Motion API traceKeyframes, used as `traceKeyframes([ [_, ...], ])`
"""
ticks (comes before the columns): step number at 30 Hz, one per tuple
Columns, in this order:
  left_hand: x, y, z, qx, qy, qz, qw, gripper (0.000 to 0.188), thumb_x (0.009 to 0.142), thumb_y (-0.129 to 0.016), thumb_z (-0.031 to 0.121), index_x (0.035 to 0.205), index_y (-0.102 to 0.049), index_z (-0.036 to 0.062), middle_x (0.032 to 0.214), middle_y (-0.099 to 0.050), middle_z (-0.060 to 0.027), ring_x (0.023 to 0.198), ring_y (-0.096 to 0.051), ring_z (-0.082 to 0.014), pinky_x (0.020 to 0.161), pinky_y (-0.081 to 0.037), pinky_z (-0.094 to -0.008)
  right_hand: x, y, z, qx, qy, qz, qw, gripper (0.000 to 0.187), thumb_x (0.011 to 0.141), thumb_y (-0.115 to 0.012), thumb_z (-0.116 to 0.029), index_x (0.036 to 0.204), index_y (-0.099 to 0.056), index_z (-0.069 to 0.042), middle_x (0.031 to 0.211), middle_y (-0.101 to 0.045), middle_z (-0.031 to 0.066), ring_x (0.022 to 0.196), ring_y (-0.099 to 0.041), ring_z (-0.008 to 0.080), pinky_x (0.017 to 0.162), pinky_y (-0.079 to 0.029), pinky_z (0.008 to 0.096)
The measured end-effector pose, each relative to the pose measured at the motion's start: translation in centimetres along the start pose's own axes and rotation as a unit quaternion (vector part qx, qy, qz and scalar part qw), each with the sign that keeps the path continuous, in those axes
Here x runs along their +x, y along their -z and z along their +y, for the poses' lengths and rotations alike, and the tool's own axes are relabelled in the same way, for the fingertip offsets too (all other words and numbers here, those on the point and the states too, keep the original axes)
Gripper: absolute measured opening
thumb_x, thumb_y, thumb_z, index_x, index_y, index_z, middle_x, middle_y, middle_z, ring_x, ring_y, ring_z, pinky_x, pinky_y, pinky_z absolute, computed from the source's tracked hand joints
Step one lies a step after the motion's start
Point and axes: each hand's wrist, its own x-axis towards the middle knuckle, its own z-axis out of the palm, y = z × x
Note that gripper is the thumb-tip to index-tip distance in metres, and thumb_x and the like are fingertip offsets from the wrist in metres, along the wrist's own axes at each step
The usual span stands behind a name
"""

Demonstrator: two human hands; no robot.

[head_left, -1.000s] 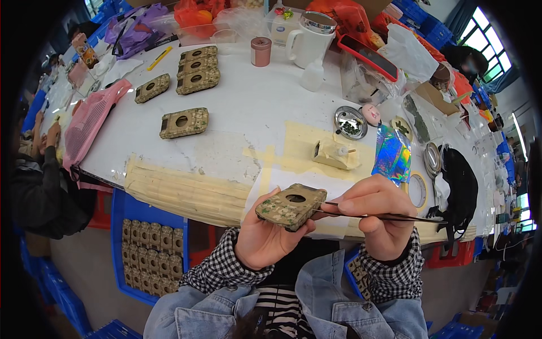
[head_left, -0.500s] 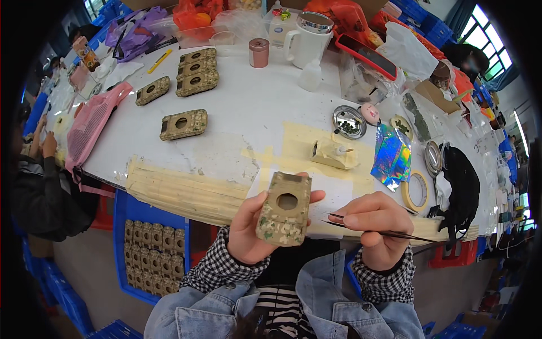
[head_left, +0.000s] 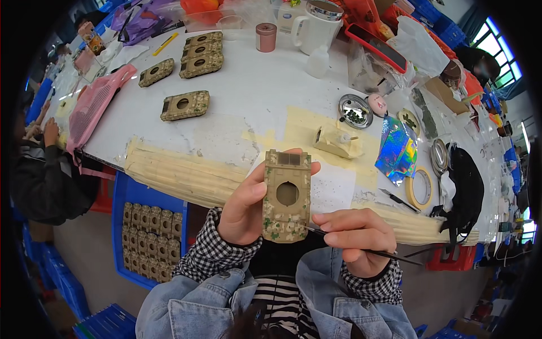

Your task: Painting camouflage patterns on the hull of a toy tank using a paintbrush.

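Observation:
My left hand holds a camouflage-patterned toy tank hull upright, its top side with the round hole facing me. Fingers and thumb grip it along both long edges. In my right hand is a pair of thin black tweezers, pinched between thumb and fingers. The tweezers' tip meets the lower right edge of the hull; whether it grips a tiny part there is too small to tell. Beyond my hands, a tape-covered block with a small white-topped bottle stands on the table.
More camouflage hulls lie at the table's left. Below, a blue crate holds several rows of them. At right are a metal dish with small green pieces, iridescent bags, a tape roll and a black knife-like tool.
The left hand has tilted the hull more upright and raised it slightly. My right hand has moved left, bringing the tweezers, whose tips stood apart before, against the hull.

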Motion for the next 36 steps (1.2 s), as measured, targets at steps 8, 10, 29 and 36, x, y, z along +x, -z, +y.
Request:
traceKeyframes([
  [8, 0.5, -0.6, -0.7, 0.0, 0.007, 0.032, 0.999, 0.074, 0.087, -0.051, 0.034, 0.145, -0.017, 0.0036, 0.142, -0.031, -0.0273, 0.099, -0.06, -0.027, 0.085, -0.053, -0.0382, -0.5, 0.5, 0.1, -0.004, 0.006, -0.005, 1.0, 0.028, 0.087, -0.062, -0.022, 0.104, -0.064, 0.0, 0.101, -0.062, 0.0165, 0.101, -0.064, 0.0323, 0.082, -0.054, 0.037],
  [10, 0.5, -0.8, -0.6, 0.006, 0.01, 0.044, 0.999, 0.072, 0.088, -0.048, 0.035, 0.145, -0.016, 0.0038, 0.142, -0.031, -0.0272, 0.099, -0.06, -0.0275, 0.085, -0.053, -0.0377, -0.7, 0.7, 0.2, -0.002, 0.012, 0.025, 1.0, 0.029, 0.089, -0.061, -0.025, 0.103, -0.065, 0.0, 0.098, -0.062, 0.0167, 0.097, -0.065, 0.0311, 0.079, -0.054, 0.0359],
  [29, 1.5, -0.4, -2.5, -0.312, 0.047, 0.038, 0.948, 0.055, 0.101, -0.028, 0.034, 0.142, -0.022, -0.0033, 0.134, -0.036, -0.0323, 0.111, -0.055, -0.034, 0.1, -0.048, -0.037, -3.4, 1.4, 1.2, 0.019, -0.031, 0.208, 0.977, 0.042, 0.092, -0.054, -0.039, 0.1, -0.055, 0.002, 0.074, -0.058, 0.0147, 0.064, -0.06, 0.0221, 0.061, -0.052, 0.032],
  [36, 1.6, -0.6, -2.8, -0.299, 0.047, 0.045, 0.952, 0.054, 0.101, -0.028, 0.034, 0.14, -0.025, -0.0036, 0.133, -0.039, -0.0311, 0.111, -0.055, -0.0326, 0.1, -0.047, -0.0362, -3.8, 1.5, 1.4, 0.071, -0.026, 0.238, 0.968, 0.036, 0.091, -0.061, -0.032, 0.099, -0.062, 0.004, 0.08, -0.063, 0.0146, 0.07, -0.064, 0.0206, 0.065, -0.052, 0.0296],
])
